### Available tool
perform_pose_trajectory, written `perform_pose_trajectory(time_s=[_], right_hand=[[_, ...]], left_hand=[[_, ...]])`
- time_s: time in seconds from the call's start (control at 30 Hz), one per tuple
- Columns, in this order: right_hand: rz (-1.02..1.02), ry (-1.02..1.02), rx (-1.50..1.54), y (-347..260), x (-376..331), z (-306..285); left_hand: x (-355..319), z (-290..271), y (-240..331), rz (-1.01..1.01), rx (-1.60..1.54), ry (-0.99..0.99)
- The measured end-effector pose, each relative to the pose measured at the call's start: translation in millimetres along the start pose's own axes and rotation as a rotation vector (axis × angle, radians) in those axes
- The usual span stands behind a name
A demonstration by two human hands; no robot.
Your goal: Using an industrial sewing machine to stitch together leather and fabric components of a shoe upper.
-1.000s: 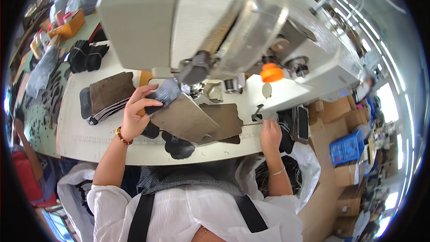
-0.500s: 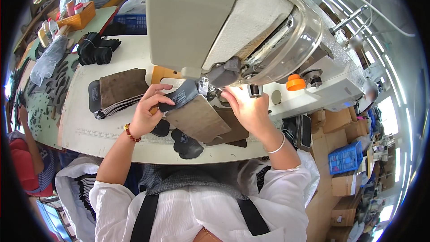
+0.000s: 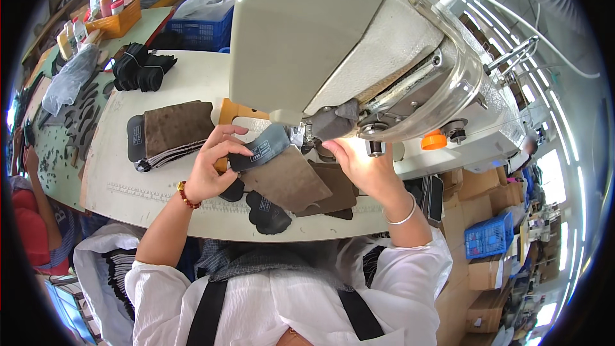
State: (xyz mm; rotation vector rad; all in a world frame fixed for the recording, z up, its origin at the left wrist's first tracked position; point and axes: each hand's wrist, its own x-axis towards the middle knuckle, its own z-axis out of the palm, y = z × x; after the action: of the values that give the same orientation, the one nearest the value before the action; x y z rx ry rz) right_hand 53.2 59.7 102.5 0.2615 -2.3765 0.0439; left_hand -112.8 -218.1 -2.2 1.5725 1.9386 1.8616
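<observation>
Where left fingers (image 3: 232, 147) grip, a dark piece (image 3: 273, 143) curves.

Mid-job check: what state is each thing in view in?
left hand, touching dark curved piece
right hand, partly hidden behind sewing machine
dark curved piece, printed side up
brown panel, overlapping another brown panel
sewing machine, running or stopped unclear
left blue crate, open, bag inside
orange tray, holding containers
left white sack, open, striped pieces inside
</observation>
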Motion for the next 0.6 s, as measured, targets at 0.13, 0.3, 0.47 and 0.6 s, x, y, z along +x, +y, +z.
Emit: perform_pose_trajectory(time_s=[0.13, 0.3, 0.47, 0.6], right_hand=[[0.009, -0.055, -0.016, -1, -4, 1], [0.06, 0.028, 0.048, -7, -8, 13], [0.21, 0.064, 0.165, -11, -15, 27], [0.253, 0.053, 0.177, 2, -19, 30]], left_hand=[[0, -1, 0, 0.008, 0.013, -0.012], [0, -1, 0, 0.014, 0.0, -0.002], [0, -1, -2, -0.002, -0.023, -0.01], [0, 1, -6, 0.002, -0.028, 0.032]])
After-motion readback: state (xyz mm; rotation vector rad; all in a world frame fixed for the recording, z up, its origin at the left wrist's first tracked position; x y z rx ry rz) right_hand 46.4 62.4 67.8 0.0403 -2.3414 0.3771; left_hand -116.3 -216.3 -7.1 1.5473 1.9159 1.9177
